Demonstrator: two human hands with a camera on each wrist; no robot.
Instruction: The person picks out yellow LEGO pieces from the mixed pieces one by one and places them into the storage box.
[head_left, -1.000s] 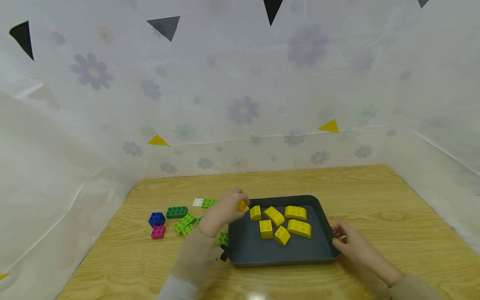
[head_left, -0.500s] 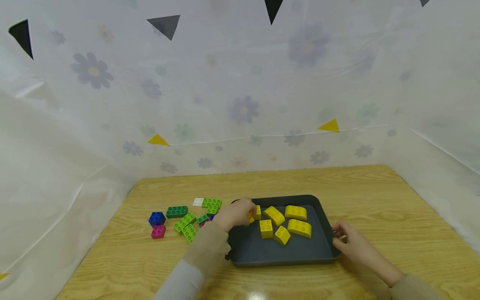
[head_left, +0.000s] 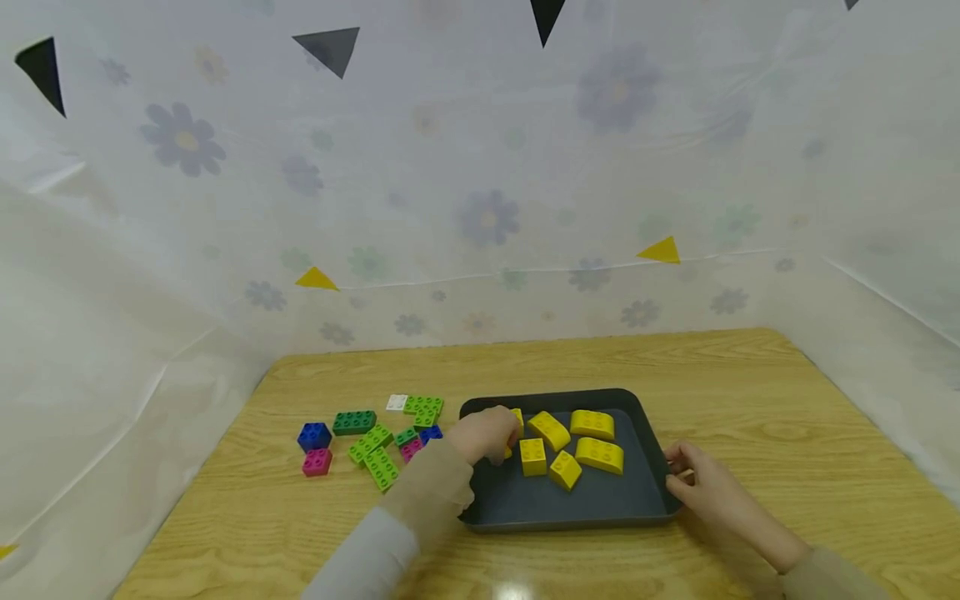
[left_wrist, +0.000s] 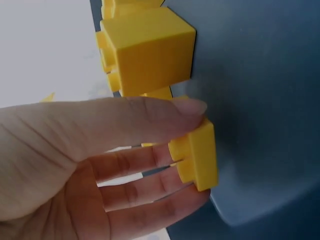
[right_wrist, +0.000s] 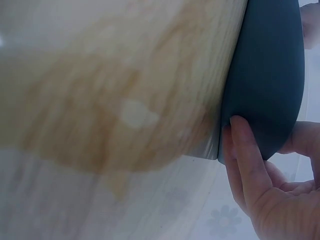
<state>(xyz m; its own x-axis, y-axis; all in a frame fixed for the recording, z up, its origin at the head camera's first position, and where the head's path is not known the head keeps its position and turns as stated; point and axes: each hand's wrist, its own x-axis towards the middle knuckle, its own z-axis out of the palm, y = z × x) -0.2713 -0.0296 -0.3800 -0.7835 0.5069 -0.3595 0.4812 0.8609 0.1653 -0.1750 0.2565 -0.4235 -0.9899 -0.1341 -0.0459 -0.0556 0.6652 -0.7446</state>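
Note:
Inside the left part of the dark grey baking tray, my left hand pinches a thin yellow building brick between thumb and fingers. The head view mostly hides this brick behind the hand. A taller yellow brick stands just beside the thumb in the left wrist view. Several more yellow bricks lie in the tray, among them a curved one and a square one. My right hand holds the tray by its right side, its fingers against the outer wall in the right wrist view.
Left of the tray, loose bricks are spread on the wooden table: a dark green one, a blue one, a pink one, a white one and several light green ones. A flowered sheet hangs behind.
My left hand has moved right and down, from over the tray's left rim into the tray, carrying the yellow brick. The right hand and the tray stay in place.

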